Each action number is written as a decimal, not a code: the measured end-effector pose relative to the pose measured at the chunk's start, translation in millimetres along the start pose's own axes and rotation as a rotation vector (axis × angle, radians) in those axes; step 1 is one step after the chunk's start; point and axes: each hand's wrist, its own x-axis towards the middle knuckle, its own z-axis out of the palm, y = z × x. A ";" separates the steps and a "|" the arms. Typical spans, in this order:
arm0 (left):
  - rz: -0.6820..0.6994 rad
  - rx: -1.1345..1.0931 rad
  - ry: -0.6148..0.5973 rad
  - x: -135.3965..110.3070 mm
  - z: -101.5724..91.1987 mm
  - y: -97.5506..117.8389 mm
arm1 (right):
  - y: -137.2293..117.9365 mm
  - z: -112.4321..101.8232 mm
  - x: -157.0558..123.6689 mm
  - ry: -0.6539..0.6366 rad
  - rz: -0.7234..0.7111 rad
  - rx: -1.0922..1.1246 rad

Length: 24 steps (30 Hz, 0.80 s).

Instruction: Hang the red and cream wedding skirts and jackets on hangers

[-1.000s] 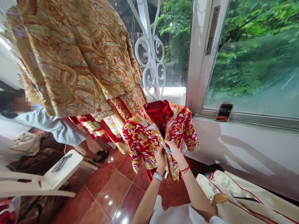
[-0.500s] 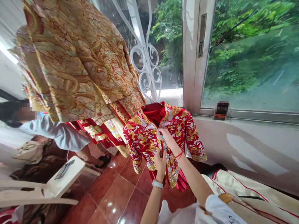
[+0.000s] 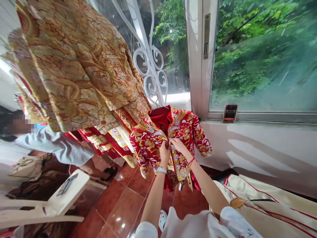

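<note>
A small red jacket (image 3: 148, 142) with gold and silver embroidery hangs on a hanger by the window. My left hand (image 3: 164, 151) pinches the left edge of its front opening, about chest height. My right hand (image 3: 177, 145) pinches the right edge just beside it, fingers closed on the cloth. Both hands meet at the middle of the jacket. A white watch sits on my left wrist and a red string on my right.
A large gold embroidered robe (image 3: 71, 66) hangs at the upper left. Another person in a grey sleeve (image 3: 54, 145) bends at the left. A white plastic chair (image 3: 56, 195) stands on the red tile floor. A cream garment (image 3: 267, 208) lies at the lower right. White wall and window sill (image 3: 260, 117) are behind.
Both hands have moved up the jacket's front opening, from near the lower hem area to chest height. The view has shifted slightly left.
</note>
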 end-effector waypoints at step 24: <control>0.204 0.121 0.417 120.8 -195.0 14.4 | -77.8 -140.2 113.0 0.263 -0.599 -0.242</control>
